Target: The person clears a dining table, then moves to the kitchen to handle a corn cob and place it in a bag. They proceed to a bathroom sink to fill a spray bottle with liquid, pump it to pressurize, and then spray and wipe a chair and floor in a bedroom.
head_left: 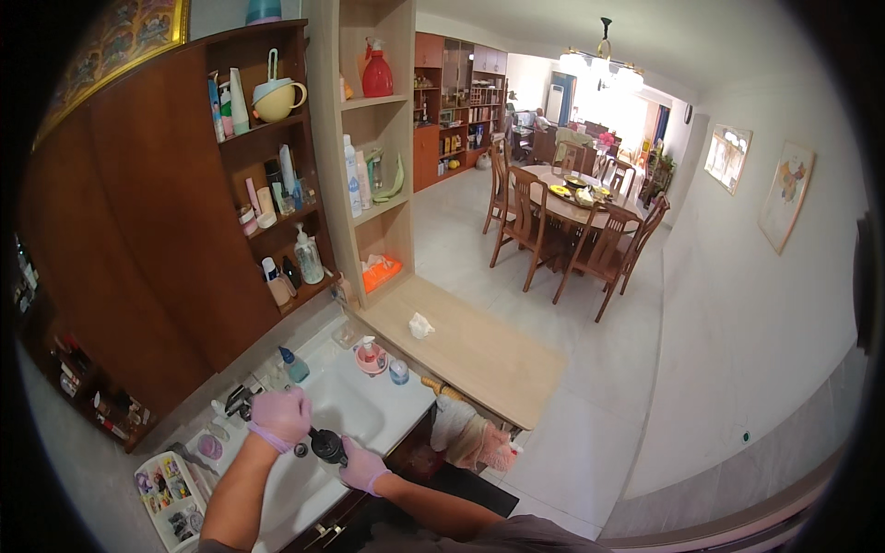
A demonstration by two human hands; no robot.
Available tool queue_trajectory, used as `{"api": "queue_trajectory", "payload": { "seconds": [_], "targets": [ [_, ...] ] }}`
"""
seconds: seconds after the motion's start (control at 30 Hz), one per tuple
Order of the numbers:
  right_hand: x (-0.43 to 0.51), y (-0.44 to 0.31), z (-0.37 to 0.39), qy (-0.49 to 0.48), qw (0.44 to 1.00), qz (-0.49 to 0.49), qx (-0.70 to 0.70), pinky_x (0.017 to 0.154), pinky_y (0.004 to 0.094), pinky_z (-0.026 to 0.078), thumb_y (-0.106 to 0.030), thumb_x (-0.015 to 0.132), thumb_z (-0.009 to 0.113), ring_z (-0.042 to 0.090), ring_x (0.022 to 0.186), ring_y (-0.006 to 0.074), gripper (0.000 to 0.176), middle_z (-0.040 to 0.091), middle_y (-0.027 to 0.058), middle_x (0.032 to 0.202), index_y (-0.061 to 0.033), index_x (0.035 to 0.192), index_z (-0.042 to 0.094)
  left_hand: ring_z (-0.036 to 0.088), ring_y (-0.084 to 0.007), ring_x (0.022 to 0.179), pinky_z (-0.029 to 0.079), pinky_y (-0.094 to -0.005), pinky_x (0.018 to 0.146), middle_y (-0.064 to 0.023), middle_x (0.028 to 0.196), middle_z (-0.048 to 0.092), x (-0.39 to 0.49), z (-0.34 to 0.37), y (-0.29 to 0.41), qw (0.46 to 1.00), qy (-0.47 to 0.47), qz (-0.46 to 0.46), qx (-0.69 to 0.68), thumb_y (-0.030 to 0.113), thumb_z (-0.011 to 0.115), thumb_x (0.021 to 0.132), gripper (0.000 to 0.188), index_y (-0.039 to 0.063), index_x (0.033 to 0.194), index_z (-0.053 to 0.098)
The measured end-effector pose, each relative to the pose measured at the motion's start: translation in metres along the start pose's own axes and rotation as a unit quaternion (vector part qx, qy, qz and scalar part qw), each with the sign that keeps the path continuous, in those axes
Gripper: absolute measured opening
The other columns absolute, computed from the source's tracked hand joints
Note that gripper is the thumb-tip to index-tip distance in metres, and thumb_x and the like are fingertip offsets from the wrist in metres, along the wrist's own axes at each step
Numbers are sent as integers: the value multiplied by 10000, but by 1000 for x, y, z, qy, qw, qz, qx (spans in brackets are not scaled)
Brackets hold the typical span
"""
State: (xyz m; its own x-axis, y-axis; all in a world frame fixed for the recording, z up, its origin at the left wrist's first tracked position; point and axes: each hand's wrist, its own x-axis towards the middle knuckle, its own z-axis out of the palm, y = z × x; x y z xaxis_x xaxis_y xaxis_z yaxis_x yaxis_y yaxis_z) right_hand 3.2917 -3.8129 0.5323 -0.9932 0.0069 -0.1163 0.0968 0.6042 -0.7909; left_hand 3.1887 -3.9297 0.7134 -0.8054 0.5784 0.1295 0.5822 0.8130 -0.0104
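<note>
Both my hands wear thin pink-purple gloves and are over the white washbasin [352, 401]. My right hand [363, 468] grips a black, round, cup-like part [328, 446] from its side, with its ribbed-looking end facing up. My left hand [282, 417] is closed in a fist just above and left of that part. A slim black piece [313, 433] runs from under the left fist to the black part; whether the two are joined cannot be made out. Behind the left hand is the dark faucet [239, 402]. The drain [301, 450] shows beside the black part.
On the basin rim stand a blue bottle [296, 366], a pink soap dispenser [370, 356] and a small white-blue container [399, 372]. A divided organizer [169, 487] sits at left. Towels [470, 435] hang under the wooden counter [463, 345], which holds a crumpled tissue [420, 325].
</note>
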Motion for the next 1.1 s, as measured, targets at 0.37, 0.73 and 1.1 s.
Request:
{"api": "queue_trajectory", "payload": {
  "seconds": [0.37, 0.73, 1.1],
  "targets": [
    [17, 5, -1, -6, 999, 7, 31, 885, 505, 505, -144, 793, 578, 638, 989, 464, 708, 646, 290, 1118, -12, 1448, 345, 673, -395, 688, 526, -506, 652, -201, 734, 679, -18, 78, 24, 998, -25, -42, -35, 276, 543, 906, 257, 52, 823, 637],
    [-6, -5, 4, -32, 999, 21, 6, 908, 489, 508, -201, 832, 580, 646, 1011, 442, 776, 655, 285, 1116, 1, 1512, 265, 652, -409, 672, 504, -522, 630, -199, 693, 645, -14, 22, 4, 996, 59, -58, -42, 239, 598, 885, 208, 52, 794, 597],
    [24, 6, -1, 1, 1000, 10, 19, 924, 487, 502, -188, 822, 577, 628, 1054, 440, 743, 613, 292, 1206, -7, 1489, 307, 666, -403, 695, 519, -516, 655, -194, 731, 674, 5, 44, 9, 999, -31, -11, 3, 283, 537, 910, 265, 59, 820, 646]
  ]
}}
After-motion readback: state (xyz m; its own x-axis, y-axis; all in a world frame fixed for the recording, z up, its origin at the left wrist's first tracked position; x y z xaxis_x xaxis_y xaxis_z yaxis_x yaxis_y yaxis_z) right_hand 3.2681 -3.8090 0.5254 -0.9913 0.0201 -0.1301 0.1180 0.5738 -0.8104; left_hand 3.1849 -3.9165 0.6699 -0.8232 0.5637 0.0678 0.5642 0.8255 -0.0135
